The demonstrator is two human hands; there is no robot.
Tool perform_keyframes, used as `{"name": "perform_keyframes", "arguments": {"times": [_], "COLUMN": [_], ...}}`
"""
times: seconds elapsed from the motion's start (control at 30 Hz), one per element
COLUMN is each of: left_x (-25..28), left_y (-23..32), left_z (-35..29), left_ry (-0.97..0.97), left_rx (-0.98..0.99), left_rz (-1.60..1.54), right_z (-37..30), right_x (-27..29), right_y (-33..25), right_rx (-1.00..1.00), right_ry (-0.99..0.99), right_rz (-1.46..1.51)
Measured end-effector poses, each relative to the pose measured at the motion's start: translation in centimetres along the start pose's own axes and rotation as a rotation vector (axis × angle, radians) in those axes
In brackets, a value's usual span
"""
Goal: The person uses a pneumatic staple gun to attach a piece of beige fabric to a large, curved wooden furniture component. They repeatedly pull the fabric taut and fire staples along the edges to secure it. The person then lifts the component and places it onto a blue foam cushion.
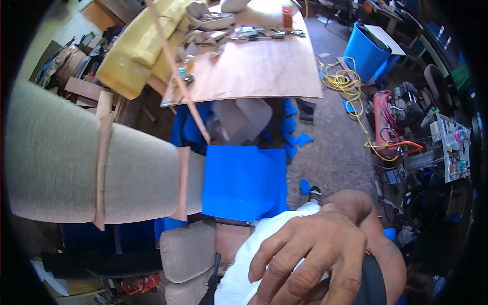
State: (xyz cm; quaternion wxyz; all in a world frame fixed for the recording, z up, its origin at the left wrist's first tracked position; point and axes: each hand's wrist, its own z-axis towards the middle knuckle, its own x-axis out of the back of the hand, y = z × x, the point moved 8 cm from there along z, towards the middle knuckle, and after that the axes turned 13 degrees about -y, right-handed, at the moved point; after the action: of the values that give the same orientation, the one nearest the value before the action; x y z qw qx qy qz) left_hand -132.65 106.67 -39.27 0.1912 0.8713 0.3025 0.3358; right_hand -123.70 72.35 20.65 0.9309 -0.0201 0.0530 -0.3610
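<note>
My right hand (312, 254) is raised close in front of me at the bottom, its fingers bent but spread apart and pointing down. Nothing shows in its grip, though some fingertips run past the lower edge. My left hand is out of view. Beyond the right hand, apart from it, a bright blue sheet or foam panel (244, 178) lies by the end of a long grey upholstered sofa piece (137, 173). A smaller grey cushion (188, 251) sits below that piece.
A plywood-topped table (264, 71) with a jar (287, 17) and tools stands ahead. A thin wooden strip (175, 66) leans beside it. Yellow furniture (129, 61) is far left. At right are a blue bin (363, 53), coiled yellow hose (341, 81) and a red machine (382, 114).
</note>
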Motion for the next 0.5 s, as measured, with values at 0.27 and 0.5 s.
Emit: {"name": "perform_keyframes", "arguments": {"times": [0.27,0.5], "left_x": [-0.4,-3.5], "left_y": [4.8,39.1], "left_z": [6.2,21.0], "left_ry": [-0.104,-0.033], "left_rx": [0.184,-0.306], "left_rz": [0.364,0.365], "right_z": [-0.5,0.0], "right_x": [12.7,19.0], "right_y": [-17.4,-24.0], "right_rx": [-0.050,-0.018], "right_ry": [0.170,0.120], "right_rz": [-0.519,-0.810]}}
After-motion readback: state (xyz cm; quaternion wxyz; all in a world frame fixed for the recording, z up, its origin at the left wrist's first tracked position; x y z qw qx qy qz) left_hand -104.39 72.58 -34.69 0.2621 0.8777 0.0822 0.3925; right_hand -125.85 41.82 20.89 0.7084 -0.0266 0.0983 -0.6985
